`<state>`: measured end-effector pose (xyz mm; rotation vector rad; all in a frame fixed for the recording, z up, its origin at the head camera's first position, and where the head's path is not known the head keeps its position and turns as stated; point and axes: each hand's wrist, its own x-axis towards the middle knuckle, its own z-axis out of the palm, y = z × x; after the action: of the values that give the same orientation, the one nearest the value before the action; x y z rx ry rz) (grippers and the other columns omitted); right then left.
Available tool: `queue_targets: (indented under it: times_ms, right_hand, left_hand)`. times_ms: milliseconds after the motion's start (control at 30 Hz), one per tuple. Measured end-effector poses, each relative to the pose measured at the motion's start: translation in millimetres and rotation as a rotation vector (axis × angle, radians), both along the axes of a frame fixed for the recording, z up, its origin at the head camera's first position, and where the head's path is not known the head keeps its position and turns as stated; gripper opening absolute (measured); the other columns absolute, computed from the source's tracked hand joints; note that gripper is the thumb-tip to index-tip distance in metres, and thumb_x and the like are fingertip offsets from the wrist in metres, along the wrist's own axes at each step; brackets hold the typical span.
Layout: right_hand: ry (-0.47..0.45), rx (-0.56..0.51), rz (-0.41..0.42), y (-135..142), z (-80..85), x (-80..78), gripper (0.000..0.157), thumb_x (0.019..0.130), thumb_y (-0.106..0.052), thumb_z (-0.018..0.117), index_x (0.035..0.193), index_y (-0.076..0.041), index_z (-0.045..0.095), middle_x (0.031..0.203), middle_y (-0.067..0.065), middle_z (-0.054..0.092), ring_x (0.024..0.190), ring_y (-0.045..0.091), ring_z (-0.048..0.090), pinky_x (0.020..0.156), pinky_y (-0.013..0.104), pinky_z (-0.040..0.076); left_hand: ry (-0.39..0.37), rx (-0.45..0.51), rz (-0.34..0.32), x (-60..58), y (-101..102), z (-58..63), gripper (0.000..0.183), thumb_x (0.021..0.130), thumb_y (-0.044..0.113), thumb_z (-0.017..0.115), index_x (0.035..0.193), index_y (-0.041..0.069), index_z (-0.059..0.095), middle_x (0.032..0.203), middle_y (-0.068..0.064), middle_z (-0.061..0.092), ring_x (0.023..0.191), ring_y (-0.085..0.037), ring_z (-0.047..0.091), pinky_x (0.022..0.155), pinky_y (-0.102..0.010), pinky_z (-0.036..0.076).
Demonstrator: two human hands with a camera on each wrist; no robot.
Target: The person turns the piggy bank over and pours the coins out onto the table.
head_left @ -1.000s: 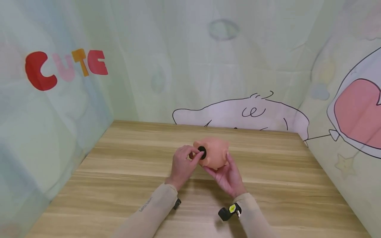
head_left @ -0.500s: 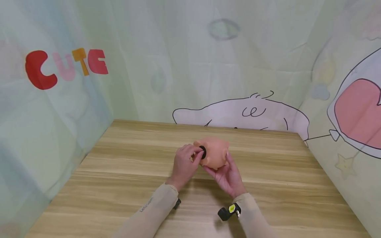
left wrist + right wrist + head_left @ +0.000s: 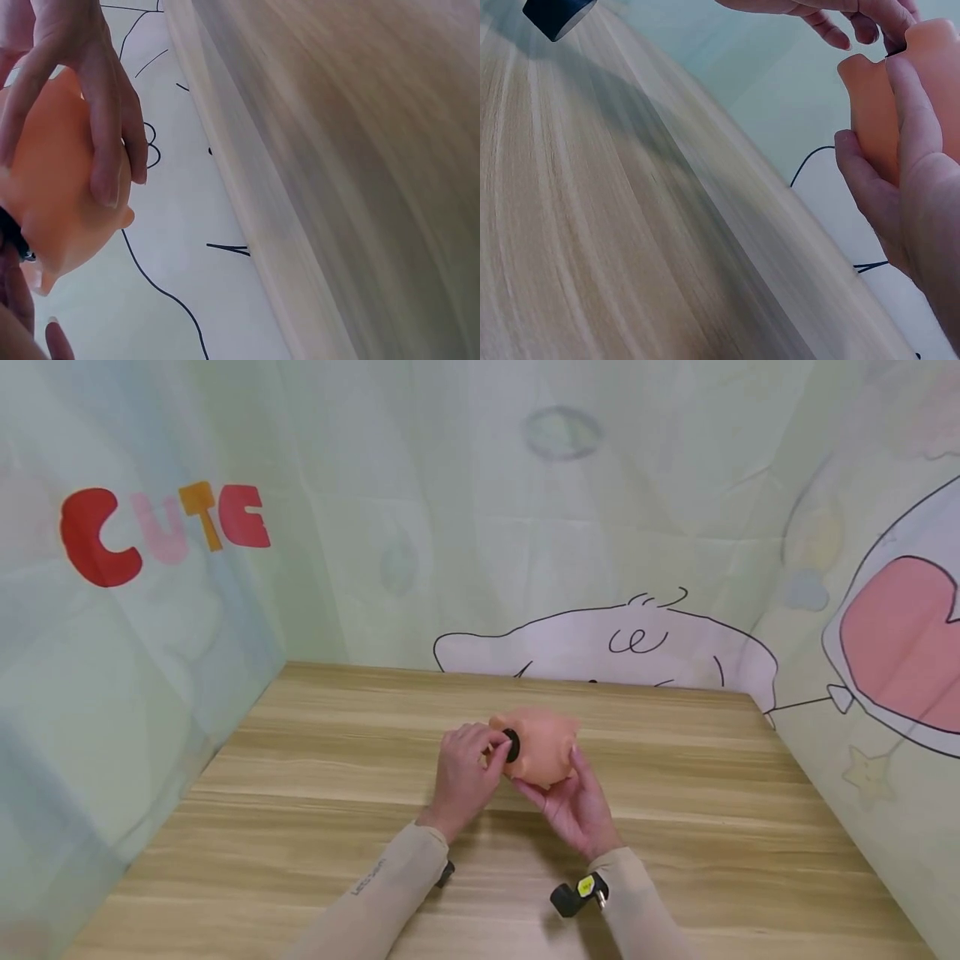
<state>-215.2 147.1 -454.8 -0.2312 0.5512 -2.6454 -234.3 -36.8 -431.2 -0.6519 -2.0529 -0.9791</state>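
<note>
A rounded, salmon-pink piggy bank (image 3: 547,747) with small stubby bumps is held above the table, its end with a black round plug (image 3: 513,745) turned left. My right hand (image 3: 577,814) grips the bank from below and the right; in the right wrist view its thumb and fingers wrap the pink body (image 3: 874,112). With thumb and forefinger my left hand (image 3: 465,777) pinches the black plug at the bank's left end. The left wrist view shows the plug (image 3: 11,229) only in part, at the frame's edge, with the right hand's fingers (image 3: 105,142) spread over the bank.
A wood-grain table (image 3: 337,743) lies beneath both hands. Printed cloth walls stand behind it and on both sides, with a cartoon dog (image 3: 600,643) at the back. Black wrist-worn camera parts (image 3: 573,897) jut out below the right hand.
My left thumb and fingers have shifted slightly right and turned a little at the black plug. The piggy bank and my right hand have stayed nearly still.
</note>
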Motion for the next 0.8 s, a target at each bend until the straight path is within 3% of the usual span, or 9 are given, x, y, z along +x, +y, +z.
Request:
queue_targets:
  times_ms: [400,533,667,800]
  right_hand:
    - [-0.01,0.03,-0.02,2.4,1.2,1.6,0.053,0.105,-0.04,0.037,0.15,-0.019,0.018,0.148,0.016,0.033,0.129,0.035,0.049,0.11,0.048,0.034]
    - [-0.017,0.051,-0.026,5.9,1.2,1.9,0.054,0.105,-0.04,0.037,0.151,-0.02,0.018,0.15,0.016,0.029,0.131,0.035,0.047,0.111,0.048,0.033]
    - [-0.036,0.113,-0.036,8.8,1.4,2.1,0.053,0.104,-0.042,0.039,0.15,-0.02,0.021,0.15,0.015,0.029,0.129,0.033,0.049,0.111,0.046,0.033]
    - [-0.062,0.207,-0.044,13.3,2.9,1.3,0.055,0.103,-0.046,0.042,0.148,-0.018,0.024,0.146,0.015,0.033,0.123,0.031,0.052,0.108,0.043,0.038]
  left_hand:
    - [0.01,-0.037,0.005,-0.7,-7.1,2.4,0.006,0.088,0.01,0.076,0.086,0.007,0.071,0.079,0.0,0.066,0.076,-0.016,0.06,0.073,-0.039,0.044]
    - [-0.01,-0.05,0.041,-3.7,-17.7,5.2,0.006,0.086,0.008,0.077,0.084,0.008,0.071,0.077,0.001,0.066,0.072,-0.016,0.06,0.069,-0.039,0.045]
    - [-0.132,-0.142,0.156,-7.7,-37.2,10.2,0.006,0.086,0.009,0.075,0.081,0.008,0.072,0.076,0.0,0.066,0.07,-0.018,0.061,0.068,-0.041,0.049]
    - [-0.385,-0.304,0.259,-9.3,-58.8,14.0,0.011,0.089,0.012,0.069,0.078,0.009,0.072,0.073,0.0,0.067,0.064,-0.016,0.06,0.066,-0.038,0.052]
